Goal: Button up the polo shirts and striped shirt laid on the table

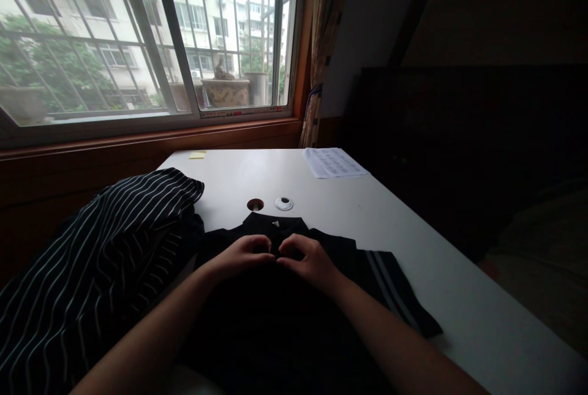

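Observation:
A black short-sleeved shirt with a collar lies spread on the white table, its collar toward the window. Two grey stripes run along its right-hand sleeve, and a small pale label shows inside the neck. Just below the collar, my left hand is closed, thumb and fingers pinched at the shirt front. Close beside it my right hand pinches the same part in a mirrored way. Their fingertips almost meet. The bit of cloth or button between them is too dark and small to make out.
A black garment with white stripes is heaped at the left. Behind the collar are a round hole in the table and its white cover. Printed sheets and a yellow note lie at the far edge.

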Available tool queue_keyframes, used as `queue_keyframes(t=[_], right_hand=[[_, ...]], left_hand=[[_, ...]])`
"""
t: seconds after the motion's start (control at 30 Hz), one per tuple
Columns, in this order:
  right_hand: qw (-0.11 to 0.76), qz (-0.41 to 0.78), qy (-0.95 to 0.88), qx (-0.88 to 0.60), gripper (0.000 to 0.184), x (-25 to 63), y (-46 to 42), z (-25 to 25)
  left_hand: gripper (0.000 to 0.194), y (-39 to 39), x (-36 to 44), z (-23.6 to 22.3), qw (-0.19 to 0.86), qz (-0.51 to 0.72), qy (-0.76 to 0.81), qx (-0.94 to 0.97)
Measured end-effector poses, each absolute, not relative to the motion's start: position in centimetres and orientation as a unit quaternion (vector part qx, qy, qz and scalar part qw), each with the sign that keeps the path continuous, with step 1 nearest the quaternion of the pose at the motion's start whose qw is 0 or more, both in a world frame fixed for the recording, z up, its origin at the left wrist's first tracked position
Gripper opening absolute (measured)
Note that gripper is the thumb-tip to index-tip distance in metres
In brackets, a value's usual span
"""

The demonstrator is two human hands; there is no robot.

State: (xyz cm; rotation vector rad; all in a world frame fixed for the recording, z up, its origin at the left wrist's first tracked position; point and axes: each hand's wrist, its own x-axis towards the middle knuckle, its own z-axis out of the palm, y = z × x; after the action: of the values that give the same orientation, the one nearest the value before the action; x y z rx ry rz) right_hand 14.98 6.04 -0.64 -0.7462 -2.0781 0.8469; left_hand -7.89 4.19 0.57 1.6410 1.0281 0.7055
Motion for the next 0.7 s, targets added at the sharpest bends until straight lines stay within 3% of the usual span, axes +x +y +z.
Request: queue_keyframes(t=[0.7], right_hand=[[0.349, 0.356, -0.810, -0.309, 0.011, 14.8, 6.2, -0.8]], left_hand=[[0.015, 4.2, -6.8, -0.7, 0.365, 0.343, 0.439, 0.746]])
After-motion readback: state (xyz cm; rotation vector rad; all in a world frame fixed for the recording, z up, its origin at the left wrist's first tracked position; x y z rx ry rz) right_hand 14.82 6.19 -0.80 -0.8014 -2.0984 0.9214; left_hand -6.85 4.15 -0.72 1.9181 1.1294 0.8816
